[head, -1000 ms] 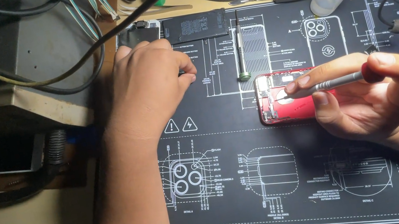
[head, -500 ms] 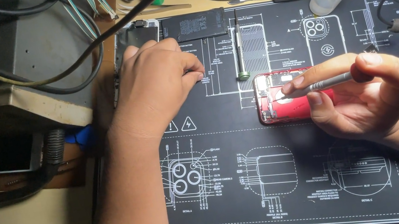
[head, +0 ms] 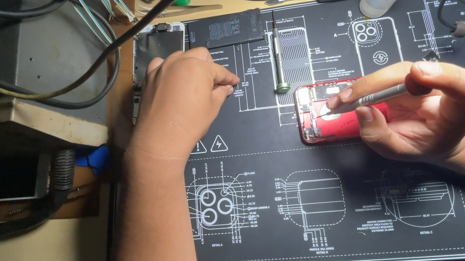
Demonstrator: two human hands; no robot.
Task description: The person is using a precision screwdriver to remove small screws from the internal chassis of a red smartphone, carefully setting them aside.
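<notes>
With the red phone (head: 333, 122) already opened, our right hand (head: 421, 116) grips a screwdriver (head: 367, 99) inside it while our left hand (head: 186, 103) rests curled on the mat (head: 335, 208).

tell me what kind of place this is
Most likely a phone repair bench. A black work mat printed with phone diagrams covers the table, an opened red phone lies on it, and the right hand holds a slim screwdriver to it.

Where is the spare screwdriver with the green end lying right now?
In the head view, the spare screwdriver lies upright on the black mat, between the left hand and the red phone.
</notes>
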